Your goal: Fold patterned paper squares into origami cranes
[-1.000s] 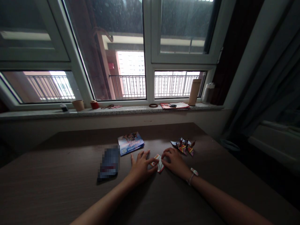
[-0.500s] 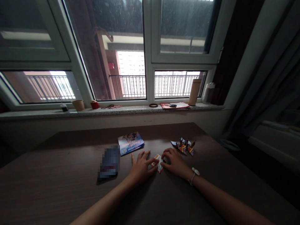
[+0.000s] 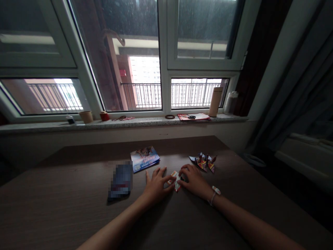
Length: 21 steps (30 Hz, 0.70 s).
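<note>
A small folded piece of printed paper (image 3: 176, 184), white with red and yellow, lies flat on the table between my hands. My left hand (image 3: 157, 185) rests palm down with its fingers spread; the index finger and thumb touch the paper's left side. Curled over the right side is my right hand (image 3: 194, 179), its thumb and fingertips gripping the paper's edge. A white band circles my right wrist. Just beyond that hand stand several folded paper cranes (image 3: 203, 162) in red, yellow and purple print.
A blue printed booklet (image 3: 145, 159) lies behind my left hand, and a dark blurred-out object (image 3: 120, 182) sits left of it on the brown table (image 3: 65, 205). The windowsill (image 3: 148, 122) holds a paper cup (image 3: 86, 117), red papers with scissors (image 3: 191, 117), and a tan bottle (image 3: 215, 101).
Both hands keep almost the same position on the paper. The whole view has shifted very slightly; nothing else has visibly moved.
</note>
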{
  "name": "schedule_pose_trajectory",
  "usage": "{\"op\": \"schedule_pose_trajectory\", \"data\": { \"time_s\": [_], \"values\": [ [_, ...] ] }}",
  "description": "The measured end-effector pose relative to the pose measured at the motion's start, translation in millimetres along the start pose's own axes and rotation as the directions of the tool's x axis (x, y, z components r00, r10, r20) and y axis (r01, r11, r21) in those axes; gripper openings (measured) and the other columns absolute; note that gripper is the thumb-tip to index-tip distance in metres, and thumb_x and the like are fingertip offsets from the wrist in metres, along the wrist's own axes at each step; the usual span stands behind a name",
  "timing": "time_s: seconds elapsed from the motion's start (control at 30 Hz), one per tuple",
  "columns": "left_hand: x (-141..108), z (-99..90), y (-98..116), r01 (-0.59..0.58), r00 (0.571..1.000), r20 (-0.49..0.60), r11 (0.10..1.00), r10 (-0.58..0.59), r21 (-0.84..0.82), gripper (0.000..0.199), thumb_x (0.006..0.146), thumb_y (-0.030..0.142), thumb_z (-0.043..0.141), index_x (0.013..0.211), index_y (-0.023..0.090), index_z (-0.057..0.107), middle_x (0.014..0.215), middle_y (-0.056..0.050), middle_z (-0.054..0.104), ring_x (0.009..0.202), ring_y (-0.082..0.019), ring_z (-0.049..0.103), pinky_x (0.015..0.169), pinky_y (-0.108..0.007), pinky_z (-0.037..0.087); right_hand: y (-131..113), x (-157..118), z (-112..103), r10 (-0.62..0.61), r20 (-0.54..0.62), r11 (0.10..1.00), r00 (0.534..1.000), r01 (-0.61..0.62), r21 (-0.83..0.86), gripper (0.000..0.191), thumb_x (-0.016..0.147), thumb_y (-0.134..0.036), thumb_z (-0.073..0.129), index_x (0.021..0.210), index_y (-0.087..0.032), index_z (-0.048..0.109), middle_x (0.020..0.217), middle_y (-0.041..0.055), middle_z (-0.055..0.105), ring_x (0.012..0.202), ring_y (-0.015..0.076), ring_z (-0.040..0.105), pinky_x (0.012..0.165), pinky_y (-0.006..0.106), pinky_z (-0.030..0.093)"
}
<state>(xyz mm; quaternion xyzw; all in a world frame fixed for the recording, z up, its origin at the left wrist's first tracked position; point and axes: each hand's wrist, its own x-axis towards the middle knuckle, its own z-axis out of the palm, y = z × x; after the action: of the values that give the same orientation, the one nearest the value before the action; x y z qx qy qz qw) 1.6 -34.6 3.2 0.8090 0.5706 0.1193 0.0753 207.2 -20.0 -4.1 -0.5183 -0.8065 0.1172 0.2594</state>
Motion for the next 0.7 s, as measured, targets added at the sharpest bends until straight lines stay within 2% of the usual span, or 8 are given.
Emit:
{"op": "schedule_pose_trajectory", "data": {
  "time_s": [0.7],
  "values": [
    [0.3, 2.4, -2.6, -0.012, 1.000, -0.006, 1.000, 0.012, 0.009, 0.030, 0.088, 0.052, 0.057, 0.116, 0.049, 0.063, 0.150, -0.001, 0.042, 0.142, -0.035, 0.028, 0.105, -0.077, 0.004, -6.1, -2.5, -3.4, -0.010, 0.023, 0.998, 1.000, 0.011, -0.061, 0.034, 0.076, -0.041, 0.071, 0.104, -0.023, 0.066, 0.119, 0.0077, 0.058, 0.116, 0.0263, 0.050, 0.103, 0.039, 0.035]
  ]
}}
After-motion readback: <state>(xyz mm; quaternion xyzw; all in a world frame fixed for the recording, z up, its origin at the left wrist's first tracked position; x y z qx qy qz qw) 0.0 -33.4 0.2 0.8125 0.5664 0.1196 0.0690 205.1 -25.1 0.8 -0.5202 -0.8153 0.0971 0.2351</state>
